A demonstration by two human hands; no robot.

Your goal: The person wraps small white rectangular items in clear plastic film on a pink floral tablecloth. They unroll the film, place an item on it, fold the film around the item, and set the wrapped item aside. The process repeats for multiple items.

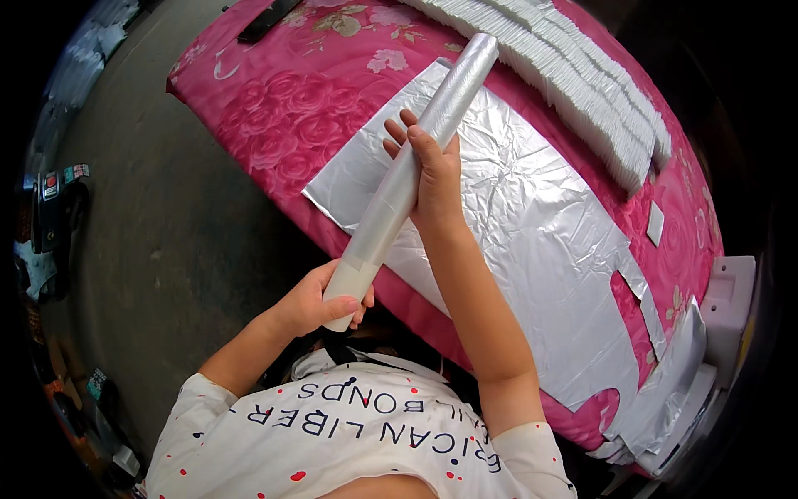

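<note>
A long roll of translucent plastic film (389,200) is held slantwise in both my hands, its far end pointing up and to the right. My left hand (328,301) is closed around the near end, close to my body. Farther up, my right hand (439,179) grips the middle, with the thumb on top and the fingertips showing past the left side. Beneath the roll, a creased silver foil-like sheet (532,233) lies spread over the table, with cut-out gaps toward its right end.
Pink flowered cloth (291,141) covers the table. Long rows of tightly packed white folded pieces (582,91) run along the far right side. A small white piece (656,224) lies near them. A dark object (268,21) rests at the far edge; a white plastic item (730,308) stands at right.
</note>
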